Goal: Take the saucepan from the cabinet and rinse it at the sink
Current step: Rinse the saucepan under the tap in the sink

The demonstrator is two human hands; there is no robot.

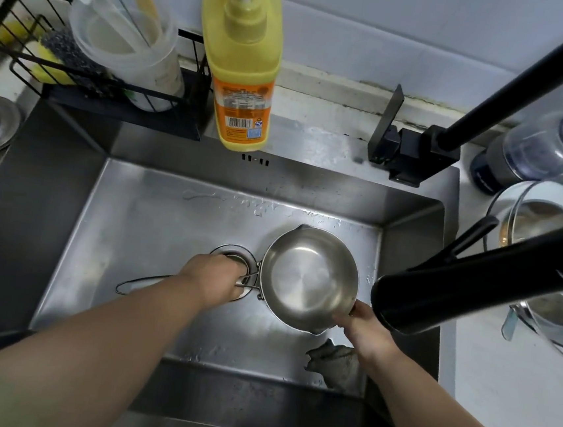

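Over the sink (62,261), head view: steel saucepan (308,278) held above the basin, right of the drain (231,253), open side facing up twd the camera, inside looks empty & shiny. Pour lip at its top edge, another at the bottom edge. Wire handle (135,283) runs left from the pan, passing under the left forearm.

Left hand (219,278) curled round the handle right where it meets the pan wall, knuckles up, fingers wrapped. Right hand (362,321) pinches the pan rim at lower right, thumb on the rim; fingertips hidden behind the pan so can't tell how far they curl.

Black faucet spout (437,297) cuts in from the right, its end just beside the pan rim & right hand; no water seen at the spout end. Faucet base (413,150) w/ lever at back right of the sink. Droplets on the basin floor near the back wall. Grey rag (334,363) crumpled in the basin's front right corner, below the right wrist.

Yellow dish soap bottle (245,72) at back ledge, centre. Black wire rack (91,71) at back left w/ sponge & clear jug. Glass bowls (545,245) on the counter at right
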